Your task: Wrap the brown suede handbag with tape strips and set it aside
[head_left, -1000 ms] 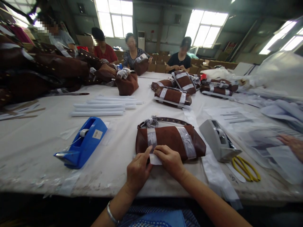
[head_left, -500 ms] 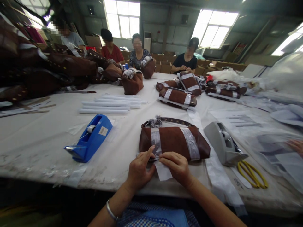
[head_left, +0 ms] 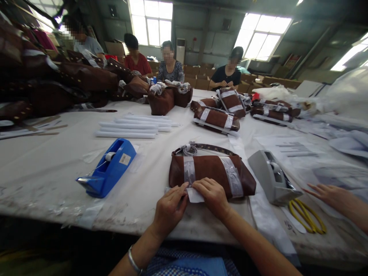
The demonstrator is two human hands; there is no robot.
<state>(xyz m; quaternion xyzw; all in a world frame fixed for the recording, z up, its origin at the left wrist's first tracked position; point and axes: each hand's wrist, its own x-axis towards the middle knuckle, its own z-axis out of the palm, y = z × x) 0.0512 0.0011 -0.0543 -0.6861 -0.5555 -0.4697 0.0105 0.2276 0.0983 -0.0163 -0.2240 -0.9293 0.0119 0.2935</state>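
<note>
Nearby: blue dispenser; grey dispenser; bag between; left hand, right hand pinching white slip

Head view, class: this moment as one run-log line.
left hand, right hand: at white slip | brown bag: two pale bands | blue dispenser: bag's left | grey dispenser: bag's right
</note>
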